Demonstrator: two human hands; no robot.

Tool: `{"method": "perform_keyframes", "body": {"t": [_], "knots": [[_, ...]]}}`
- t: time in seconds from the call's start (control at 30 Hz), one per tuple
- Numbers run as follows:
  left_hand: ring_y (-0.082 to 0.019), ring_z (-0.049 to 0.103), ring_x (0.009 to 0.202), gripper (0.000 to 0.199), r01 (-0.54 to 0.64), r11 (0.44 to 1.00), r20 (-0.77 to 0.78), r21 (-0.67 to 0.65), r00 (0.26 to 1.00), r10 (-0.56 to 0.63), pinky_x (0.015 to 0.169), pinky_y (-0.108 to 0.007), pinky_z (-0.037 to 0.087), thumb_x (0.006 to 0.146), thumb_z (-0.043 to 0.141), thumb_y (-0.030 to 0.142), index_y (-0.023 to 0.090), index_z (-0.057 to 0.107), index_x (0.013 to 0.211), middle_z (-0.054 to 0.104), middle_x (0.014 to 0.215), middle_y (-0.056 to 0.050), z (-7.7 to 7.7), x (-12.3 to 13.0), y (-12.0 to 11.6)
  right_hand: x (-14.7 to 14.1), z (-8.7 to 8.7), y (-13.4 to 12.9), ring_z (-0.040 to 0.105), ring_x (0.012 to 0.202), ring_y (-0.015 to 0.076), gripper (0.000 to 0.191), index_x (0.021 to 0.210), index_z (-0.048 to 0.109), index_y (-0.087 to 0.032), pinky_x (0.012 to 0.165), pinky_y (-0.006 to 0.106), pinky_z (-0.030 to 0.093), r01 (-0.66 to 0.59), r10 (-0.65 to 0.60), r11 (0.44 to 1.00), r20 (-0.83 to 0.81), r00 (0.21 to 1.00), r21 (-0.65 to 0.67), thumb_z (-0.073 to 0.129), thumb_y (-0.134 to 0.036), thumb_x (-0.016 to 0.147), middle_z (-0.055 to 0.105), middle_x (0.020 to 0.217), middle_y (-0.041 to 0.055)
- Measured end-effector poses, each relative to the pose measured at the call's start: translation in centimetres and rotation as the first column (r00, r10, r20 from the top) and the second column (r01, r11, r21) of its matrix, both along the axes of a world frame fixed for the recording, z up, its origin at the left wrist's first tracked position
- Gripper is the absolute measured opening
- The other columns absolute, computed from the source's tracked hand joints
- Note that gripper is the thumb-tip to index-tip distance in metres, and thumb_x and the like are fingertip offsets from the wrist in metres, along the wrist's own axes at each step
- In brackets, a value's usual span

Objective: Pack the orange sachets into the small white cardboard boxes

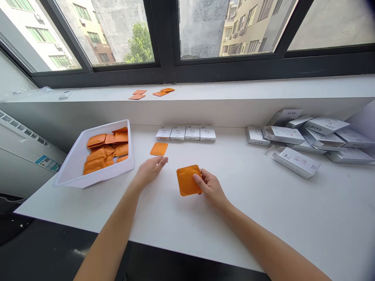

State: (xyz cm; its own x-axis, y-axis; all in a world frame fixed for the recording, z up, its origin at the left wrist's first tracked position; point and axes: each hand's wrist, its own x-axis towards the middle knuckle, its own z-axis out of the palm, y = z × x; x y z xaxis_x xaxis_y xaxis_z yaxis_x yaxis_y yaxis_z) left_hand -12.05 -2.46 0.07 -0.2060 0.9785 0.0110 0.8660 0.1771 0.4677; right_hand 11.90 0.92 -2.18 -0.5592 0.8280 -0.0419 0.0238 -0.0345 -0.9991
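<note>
Right hand grips one orange sachet; left hand, fingers open, lies near a second sachet.

- Two hands
- Two orange sachets between them
- Four sachets on the windowsill, twelve o'clock
- Four white boxes in a row, twelve o'clock
- One white tray, nine o'clock

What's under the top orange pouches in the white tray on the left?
The white tray holds overlapping orange pouches, lying loose. Only the upper ones show; the lower ones and the tray floor beneath them are covered, so their number cannot be seen.
</note>
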Motion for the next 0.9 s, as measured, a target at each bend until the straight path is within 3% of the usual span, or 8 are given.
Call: {"method": "perform_keyframes", "body": {"t": [0.07, 0.13, 0.23, 0.33, 0.5, 0.63, 0.73, 0.9], "knots": [[-0.017, 0.061, 0.076, 0.052, 0.135, 0.991, 0.247, -0.024, 0.961, -0.125, 0.069, -0.028, 0.049, 0.096, 0.018, 0.052, 0.027, 0.064, 0.101, 0.066, 0.086, -0.002, -0.1, 2.8, -1.4, -0.1, 0.1, 0.1, 0.054, 0.065, 0.0145, 0.040, 0.095, 0.060, -0.020, 0.051, 0.024, 0.043, 0.045, -0.046, 0.998, -0.035, 0.998, -0.040, 0.056, -0.057, 0.082, 0.061, 0.078, 0.0027], [-0.017, 0.058, 0.077, 0.047, 0.247, 0.969, 0.494, 0.004, 0.842, -0.217, 0.069, -0.028, 0.048, 0.094, 0.028, 0.054, 0.023, 0.063, 0.098, 0.065, 0.087, -0.003, -0.4, 5.1, -2.4, -0.2, 0.2, 0.1, 0.054, 0.063, 0.0141, 0.042, 0.092, 0.060, -0.018, 0.049, 0.024, 0.044, 0.073, -0.076, 0.996, -0.068, 0.995, -0.047, 0.058, -0.058, 0.080, 0.061, 0.078, 0.0032], [-0.016, 0.053, 0.070, 0.044, 0.239, 0.971, 0.636, 0.017, 0.747, -0.194, 0.065, -0.029, 0.044, 0.090, 0.039, 0.057, 0.019, 0.062, 0.088, 0.061, 0.078, -0.003, -0.7, 6.4, -2.7, -0.1, 0.5, 0.0, 0.056, 0.059, 0.0131, 0.042, 0.090, 0.061, -0.018, 0.055, 0.027, 0.047, 0.033, -0.033, 0.999, -0.072, 0.997, -0.011, 0.054, -0.058, 0.083, 0.061, 0.075, 0.0025], [-0.016, 0.052, 0.068, 0.045, 0.149, 0.989, 0.598, 0.008, 0.792, -0.124, 0.064, -0.030, 0.044, 0.089, 0.038, 0.059, 0.020, 0.060, 0.091, 0.060, 0.079, -0.003, -0.8, 5.8, -2.4, -0.1, 0.7, -0.3, 0.058, 0.056, 0.0123, 0.038, 0.098, 0.061, -0.019, 0.067, 0.030, 0.049, -0.009, 0.010, 1.000, -0.009, 1.000, 0.029, 0.052, -0.054, 0.085, 0.064, 0.075, 0.0007], [-0.019, 0.057, 0.082, 0.049, -0.100, 0.982, 0.227, 0.161, 0.972, 0.062, 0.074, -0.035, 0.047, 0.085, 0.049, 0.058, 0.028, 0.044, 0.124, 0.059, 0.108, -0.005, -1.0, 6.4, -2.8, -0.5, 0.1, -0.6, 0.064, 0.057, 0.0151, 0.037, 0.096, 0.060, -0.018, 0.063, 0.029, 0.047, 0.110, -0.110, 0.994, 0.015, 0.994, -0.025, 0.053, -0.053, 0.085, 0.069, 0.082, 0.0036], [-0.026, 0.057, 0.105, 0.049, 0.077, 0.958, 0.007, 0.275, 0.997, -0.082, 0.093, -0.044, 0.041, 0.084, 0.055, 0.055, 0.031, 0.044, 0.126, 0.057, 0.122, -0.008, -1.3, 8.0, -3.1, -0.6, -0.1, -0.7, 0.066, 0.060, 0.0165, 0.036, 0.096, 0.059, -0.018, 0.063, 0.028, 0.048, 0.068, -0.071, 0.994, -0.041, 0.997, -0.081, 0.052, -0.052, 0.087, 0.065, 0.068, 0.0006], [-0.028, 0.056, 0.109, 0.055, 0.065, 0.971, 0.078, 0.232, 0.993, -0.085, 0.092, -0.044, 0.043, 0.080, 0.058, 0.058, 0.032, 0.043, 0.126, 0.056, 0.126, -0.007, -1.1, 8.6, -3.3, -0.3, 0.2, -0.7, 0.065, 0.066, 0.0161, 0.035, 0.104, 0.061, -0.018, 0.069, 0.030, 0.050, -0.011, 0.011, 1.000, -0.038, 0.999, 0.020, 0.049, -0.048, 0.090, 0.063, 0.066, -0.0006], [-0.023, 0.059, 0.106, 0.049, 0.030, 0.993, 0.363, 0.110, 0.929, -0.069, 0.082, -0.035, 0.049, 0.081, 0.058, 0.052, 0.028, 0.038, 0.120, 0.060, 0.120, -0.006, -0.2, 7.3, -2.9, 0.3, 0.9, -0.7, 0.064, 0.074, 0.0156, 0.037, 0.123, 0.058, -0.026, 0.076, 0.033, 0.050, -0.079, 0.044, 0.966, 0.143, 0.989, 0.248, 0.041, -0.043, 0.095, 0.070, 0.089, 0.0020]]}}
